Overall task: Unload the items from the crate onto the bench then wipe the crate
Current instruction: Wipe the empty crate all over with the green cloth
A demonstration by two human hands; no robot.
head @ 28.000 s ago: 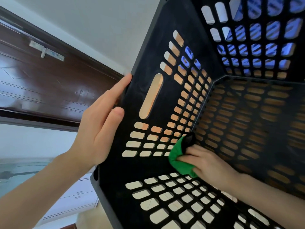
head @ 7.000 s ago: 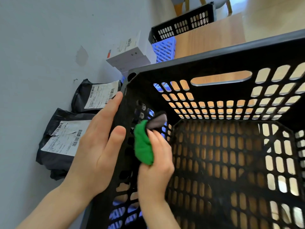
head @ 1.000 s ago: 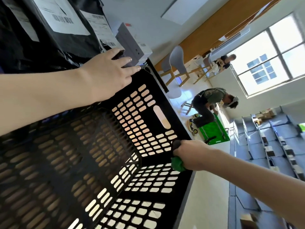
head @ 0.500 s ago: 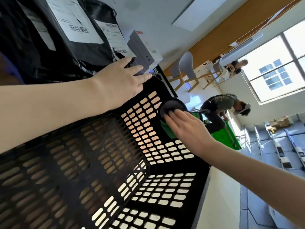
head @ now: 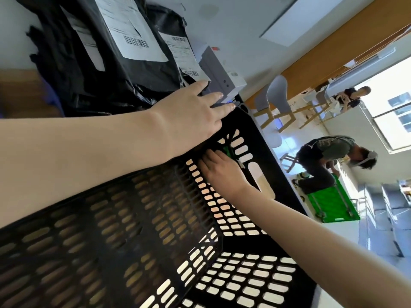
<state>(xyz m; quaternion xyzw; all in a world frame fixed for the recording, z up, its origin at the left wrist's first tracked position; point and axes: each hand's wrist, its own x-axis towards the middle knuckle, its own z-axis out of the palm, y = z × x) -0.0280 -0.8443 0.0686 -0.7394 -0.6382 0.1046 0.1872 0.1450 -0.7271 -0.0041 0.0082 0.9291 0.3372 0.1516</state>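
The view is strongly tilted. A black slotted plastic crate (head: pixel 142 241) fills the lower half, empty inside. My left hand (head: pixel 193 116) lies flat over its far rim, gripping it. My right hand (head: pixel 220 170) reaches inside and presses a green cloth (head: pixel 227 151) against the inner wall beside the handle slot; only a sliver of cloth shows past my fingers. Black parcel bags (head: pixel 106 58) with white shipping labels and a grey-white box (head: pixel 220 74) lie on the bench beyond the crate.
A wall stands behind the parcels. Past the bench edge on the right are chairs (head: pixel 275 101), a crouching person (head: pixel 327 158) beside a green crate (head: pixel 333 203), another person (head: pixel 351 96) by a window, and shelving.
My right hand slid the cloth along the crate's inner wall, from the near corner up past the handle slot toward my left hand. The left hand has stayed on the rim.
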